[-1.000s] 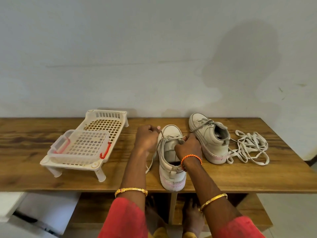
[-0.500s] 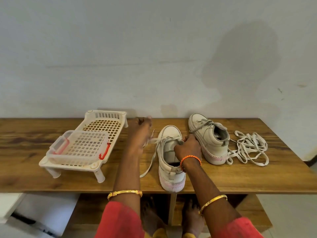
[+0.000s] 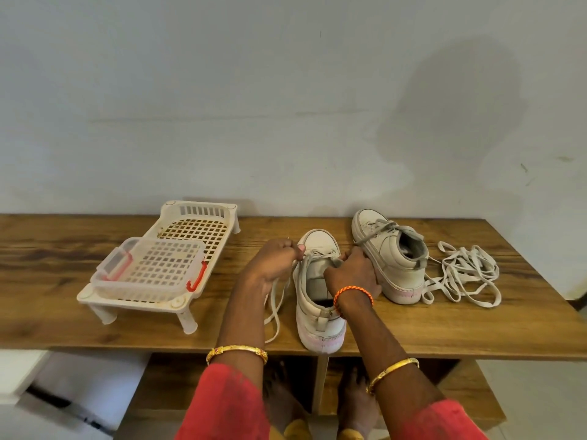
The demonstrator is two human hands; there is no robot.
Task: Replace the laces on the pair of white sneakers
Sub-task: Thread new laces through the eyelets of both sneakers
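A person in red sleeves stands at a wooden table (image 3: 413, 328) against a pale wall, working on a pair of white sneakers. The near sneaker (image 3: 317, 300) lies between the two hands, toe pointing away, heel at the table's front edge. The left hand (image 3: 273, 265) is curled at the shoe's left side, thumb and fingers pinching its lace (image 3: 276, 300), which trails down below that hand toward the table's front edge. The right hand (image 3: 352, 274) rests on the shoe's right side with fingers bent over the eyelet area; whether it pinches lace or only steadies the shoe cannot be told. Just beyond and to the right of the right hand stands the second sneaker (image 3: 390, 258), laced, touching or nearly touching that hand. Further right lies a loose tangle of white laces (image 3: 463, 274). Well to the left of the left hand sits a white plastic rack (image 3: 197, 227) with a clear latticed box (image 3: 149, 271) on top.
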